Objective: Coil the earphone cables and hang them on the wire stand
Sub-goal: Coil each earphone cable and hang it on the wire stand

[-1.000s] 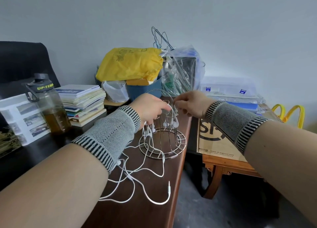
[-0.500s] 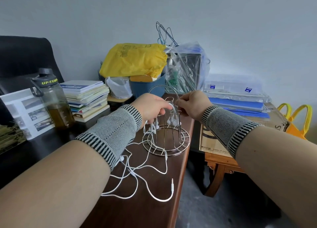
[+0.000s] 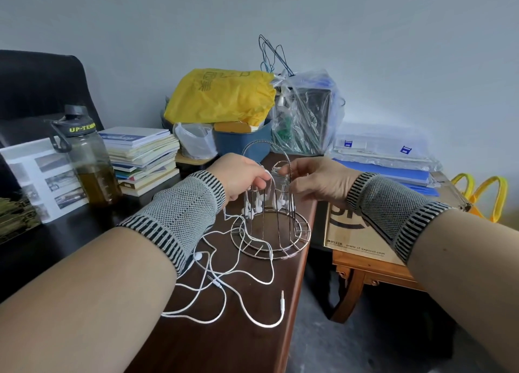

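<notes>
A metal wire stand (image 3: pixel 271 233) with a round base and an arched handle sits near the right edge of the dark wooden table (image 3: pixel 213 339). White earbuds (image 3: pixel 254 206) dangle inside its upper part. My left hand (image 3: pixel 240 174) pinches a white earphone cable at the stand's top left. My right hand (image 3: pixel 314 181) grips the stand's top from the right, fingers curled on the wire. Loose white earphone cables (image 3: pixel 224 277) sprawl over the table in front of the stand, with a jack plug (image 3: pixel 282 302) near the table edge.
A dark water bottle (image 3: pixel 87 159) and a stack of books (image 3: pixel 140 156) stand at the left. Behind the stand are a blue bin with a yellow bag (image 3: pixel 222 97) and a clear plastic bag (image 3: pixel 306 111). A lower wooden table with a cardboard box (image 3: pixel 356 240) stands to the right.
Both hands stayed at the top of the stand. The view shifted slightly, and the loose cables on the table lie nearly as before.
</notes>
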`<state>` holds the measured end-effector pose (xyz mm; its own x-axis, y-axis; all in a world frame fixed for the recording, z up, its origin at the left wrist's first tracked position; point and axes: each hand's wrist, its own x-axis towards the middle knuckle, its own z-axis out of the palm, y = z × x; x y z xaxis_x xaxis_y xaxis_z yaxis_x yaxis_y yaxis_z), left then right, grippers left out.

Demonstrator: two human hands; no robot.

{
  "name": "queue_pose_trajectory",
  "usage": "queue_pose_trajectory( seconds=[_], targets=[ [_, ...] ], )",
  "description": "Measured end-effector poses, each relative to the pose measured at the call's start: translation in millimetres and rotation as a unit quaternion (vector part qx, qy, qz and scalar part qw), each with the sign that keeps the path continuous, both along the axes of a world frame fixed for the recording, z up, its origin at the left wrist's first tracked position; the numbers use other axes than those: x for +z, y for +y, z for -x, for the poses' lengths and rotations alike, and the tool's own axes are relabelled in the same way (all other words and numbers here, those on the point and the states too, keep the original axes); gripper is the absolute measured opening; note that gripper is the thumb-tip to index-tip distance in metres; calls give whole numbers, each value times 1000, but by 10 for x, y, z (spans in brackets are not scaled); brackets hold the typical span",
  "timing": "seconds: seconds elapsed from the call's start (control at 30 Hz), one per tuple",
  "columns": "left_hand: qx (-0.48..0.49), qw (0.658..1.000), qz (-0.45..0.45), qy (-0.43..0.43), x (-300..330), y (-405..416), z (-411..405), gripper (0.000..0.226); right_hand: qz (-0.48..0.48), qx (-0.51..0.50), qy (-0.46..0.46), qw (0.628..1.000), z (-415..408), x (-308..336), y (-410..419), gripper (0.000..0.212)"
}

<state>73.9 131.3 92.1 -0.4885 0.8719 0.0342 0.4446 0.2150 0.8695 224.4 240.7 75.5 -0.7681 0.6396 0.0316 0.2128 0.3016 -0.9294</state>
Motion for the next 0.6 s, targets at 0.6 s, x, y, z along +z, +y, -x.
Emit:
queue_pose_trajectory(
  seconds=[0.6],
  targets=[
    [-17,991,41,125,132,18,-97,22,-195,-113,-40,974,217,-58,-206,35]
  ],
)
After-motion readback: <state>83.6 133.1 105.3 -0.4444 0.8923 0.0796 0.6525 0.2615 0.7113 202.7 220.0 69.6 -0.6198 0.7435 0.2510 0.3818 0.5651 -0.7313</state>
